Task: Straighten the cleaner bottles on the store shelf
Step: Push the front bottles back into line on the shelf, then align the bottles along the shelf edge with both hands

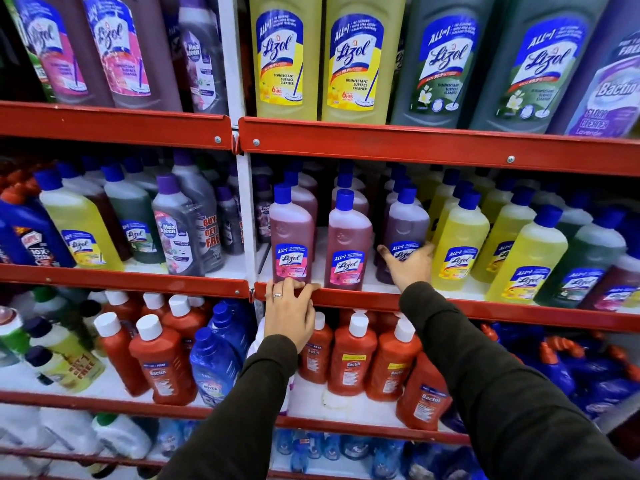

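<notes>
On the middle shelf stand rows of blue-capped Lizol bottles. My right hand (410, 268) grips the lower body of a purple bottle (407, 223), which stands set back from the shelf's front edge. To its left two pink bottles (292, 233) (348, 240) stand upright at the front. My left hand (289, 310) rests flat on the red shelf rail (450, 303), its fingertips at the base of the left pink bottle and holding nothing. Yellow bottles (457, 237) stand just right of the purple one.
Large Lizol bottles (287, 57) fill the shelf above. Orange Bactin bottles (353, 358) and blue bottles (213, 365) crowd the shelf below, some leaning. A white upright (247, 216) divides the shelving; more mixed cleaners (176, 230) stand left of it.
</notes>
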The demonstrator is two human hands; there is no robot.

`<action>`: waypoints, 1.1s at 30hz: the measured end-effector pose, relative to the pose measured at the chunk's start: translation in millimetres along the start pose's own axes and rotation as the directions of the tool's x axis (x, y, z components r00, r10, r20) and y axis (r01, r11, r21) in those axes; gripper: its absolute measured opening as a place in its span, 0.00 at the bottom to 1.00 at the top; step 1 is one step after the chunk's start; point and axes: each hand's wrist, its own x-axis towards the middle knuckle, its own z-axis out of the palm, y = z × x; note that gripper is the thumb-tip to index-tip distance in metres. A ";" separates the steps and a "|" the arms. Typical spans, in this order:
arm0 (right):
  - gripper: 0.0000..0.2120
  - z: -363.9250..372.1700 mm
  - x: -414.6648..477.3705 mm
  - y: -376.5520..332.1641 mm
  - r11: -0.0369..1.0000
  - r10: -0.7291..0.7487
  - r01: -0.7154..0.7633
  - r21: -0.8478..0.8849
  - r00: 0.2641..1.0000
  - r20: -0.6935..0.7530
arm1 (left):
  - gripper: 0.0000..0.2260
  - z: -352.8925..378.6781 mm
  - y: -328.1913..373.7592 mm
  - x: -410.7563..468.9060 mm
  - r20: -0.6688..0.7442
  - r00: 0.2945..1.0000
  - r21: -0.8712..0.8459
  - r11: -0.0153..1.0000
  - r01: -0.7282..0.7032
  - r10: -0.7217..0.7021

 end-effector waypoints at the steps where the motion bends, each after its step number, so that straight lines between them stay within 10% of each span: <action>1: 0.46 -0.1 1.1 1.5 1.000 -0.005 0.005 -0.014 1.000 0.009 | 0.15 0.0 0.4 0.1 0.001 1.000 0.001 1.000 0.000 0.000; 26: 0.43 -31.4 -42.1 35.7 0.976 -0.218 0.217 0.019 0.976 0.030 | 0.14 3.9 8.7 0.1 0.021 1.000 0.104 0.995 0.012 -0.015; 33: 0.41 -57.1 -8.2 39.6 0.994 -0.074 0.098 0.046 0.929 -0.364 | 0.14 4.5 13.7 1.2 0.023 0.998 0.106 0.993 0.051 -0.054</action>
